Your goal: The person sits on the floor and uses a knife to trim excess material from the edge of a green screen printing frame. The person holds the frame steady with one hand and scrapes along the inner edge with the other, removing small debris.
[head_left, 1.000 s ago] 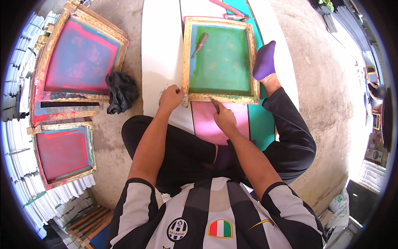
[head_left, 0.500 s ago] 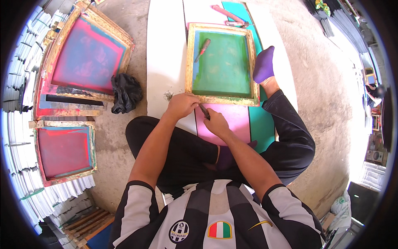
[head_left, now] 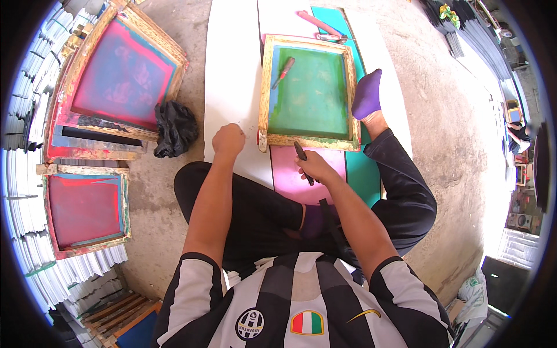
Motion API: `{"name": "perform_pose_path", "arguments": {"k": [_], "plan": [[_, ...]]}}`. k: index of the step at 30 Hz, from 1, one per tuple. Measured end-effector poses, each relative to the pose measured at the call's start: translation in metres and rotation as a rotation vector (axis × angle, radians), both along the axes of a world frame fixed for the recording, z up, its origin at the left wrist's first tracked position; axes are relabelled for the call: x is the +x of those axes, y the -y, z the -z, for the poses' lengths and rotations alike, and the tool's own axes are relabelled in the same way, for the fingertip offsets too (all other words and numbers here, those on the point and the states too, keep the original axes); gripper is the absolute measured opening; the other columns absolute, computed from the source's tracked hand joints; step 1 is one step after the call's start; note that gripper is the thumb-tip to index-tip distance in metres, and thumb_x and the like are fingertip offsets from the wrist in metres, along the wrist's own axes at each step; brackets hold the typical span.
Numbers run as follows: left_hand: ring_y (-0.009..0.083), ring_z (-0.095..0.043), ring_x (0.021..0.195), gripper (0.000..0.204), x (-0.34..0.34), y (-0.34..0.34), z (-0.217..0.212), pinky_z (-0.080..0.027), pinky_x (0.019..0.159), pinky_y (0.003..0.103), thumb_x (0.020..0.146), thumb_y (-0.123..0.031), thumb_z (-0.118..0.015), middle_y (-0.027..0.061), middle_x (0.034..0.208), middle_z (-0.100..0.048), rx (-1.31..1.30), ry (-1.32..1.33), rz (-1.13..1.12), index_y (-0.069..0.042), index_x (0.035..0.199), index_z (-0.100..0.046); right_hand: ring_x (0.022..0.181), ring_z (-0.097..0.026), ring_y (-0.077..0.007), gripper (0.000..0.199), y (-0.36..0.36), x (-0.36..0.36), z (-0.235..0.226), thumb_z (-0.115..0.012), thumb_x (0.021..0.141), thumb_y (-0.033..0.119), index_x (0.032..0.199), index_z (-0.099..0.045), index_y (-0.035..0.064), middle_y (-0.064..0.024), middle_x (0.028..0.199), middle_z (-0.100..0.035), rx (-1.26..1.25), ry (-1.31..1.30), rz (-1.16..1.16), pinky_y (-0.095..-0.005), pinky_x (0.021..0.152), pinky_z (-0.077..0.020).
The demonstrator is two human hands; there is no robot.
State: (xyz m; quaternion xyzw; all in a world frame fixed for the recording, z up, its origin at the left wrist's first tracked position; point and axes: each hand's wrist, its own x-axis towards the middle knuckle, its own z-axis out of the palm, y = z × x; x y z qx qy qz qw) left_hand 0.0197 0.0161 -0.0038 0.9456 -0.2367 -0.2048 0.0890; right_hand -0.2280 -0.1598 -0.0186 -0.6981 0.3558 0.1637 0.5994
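My left hand [head_left: 228,139] is closed over the white board, left of the frame's lower corner; whatever its fingers hold, if anything, is hidden. In my right hand [head_left: 318,166] is a dark hand tool, apparently pliers [head_left: 300,152], its tip pointing up at the lower rail of the wooden screen frame [head_left: 307,141]. Green and blue mesh [head_left: 316,93] fills that frame, which lies flat in front of me. On the mesh, toward the upper left, rests a screwdriver [head_left: 284,72] with a reddish-brown handle.
Beyond the frame lie a pink bar-shaped piece [head_left: 318,22] and a small metal tool [head_left: 331,37]. My purple-socked foot [head_left: 367,95] is against the frame's right side. Leftward are more screen frames [head_left: 87,211], a black plastic bag [head_left: 175,129] and stacked white sheets [head_left: 26,191].
My left hand has left the frame's lower corner, moving left and closing over the board. My right hand has shifted right with the pliers, away from that corner.
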Motion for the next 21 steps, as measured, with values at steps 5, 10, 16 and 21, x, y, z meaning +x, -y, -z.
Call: {"name": "perform_pose_path", "arguments": {"k": [5, 10, 16, 21], "plan": [[0.0358, -0.075, 0.101, 0.028, 0.001, 0.0, -0.001, -0.059, 0.085, 0.047, 0.087, -0.033, -0.079, 0.0158, 0.106, -0.078, 0.084, -0.042, -0.101, -0.012, 0.105, -0.082, 0.062, -0.066, -0.0224, 0.03, 0.018, 0.004, 0.004, -0.064, 0.098, 0.025, 0.102, -0.06, -0.0045, -0.0136, 0.079, -0.064, 0.074, -0.051, -0.015, -0.0392, 0.056, -0.0585], [0.0361, -0.074, 0.104, 0.032, -0.002, 0.002, -0.01, -0.059, 0.086, 0.047, 0.089, -0.036, -0.079, 0.0165, 0.109, -0.078, 0.084, -0.104, -0.096, -0.01, 0.108, -0.081, 0.06, -0.067, -0.0234, 0.027, 0.023, 0.009, -0.003, -0.063, 0.097, 0.021, 0.103, -0.058, -0.0042, -0.0133, 0.077, -0.064, 0.093, -0.07, -0.033, -0.04, 0.051, -0.0561], [0.0371, -0.074, 0.105, 0.031, -0.002, 0.004, -0.015, -0.059, 0.087, 0.047, 0.091, -0.036, -0.078, 0.0183, 0.109, -0.078, 0.059, -0.138, -0.077, -0.009, 0.107, -0.082, 0.055, -0.068, -0.0243, 0.033, 0.03, 0.017, -0.008, -0.063, 0.095, 0.02, 0.116, -0.057, -0.005, -0.013, 0.075, -0.066, 0.109, -0.197, -0.047, -0.041, 0.044, -0.0515], [0.037, -0.074, 0.104, 0.033, -0.004, 0.007, -0.017, -0.059, 0.088, 0.048, 0.093, -0.038, -0.075, 0.0184, 0.108, -0.078, 0.026, -0.154, -0.07, -0.009, 0.107, -0.081, 0.055, -0.069, -0.0232, 0.041, 0.025, 0.014, -0.006, -0.06, 0.091, 0.017, 0.126, -0.056, -0.0045, -0.0135, 0.072, -0.067, -0.024, -0.134, -0.059, -0.0394, 0.042, -0.0507]]}}
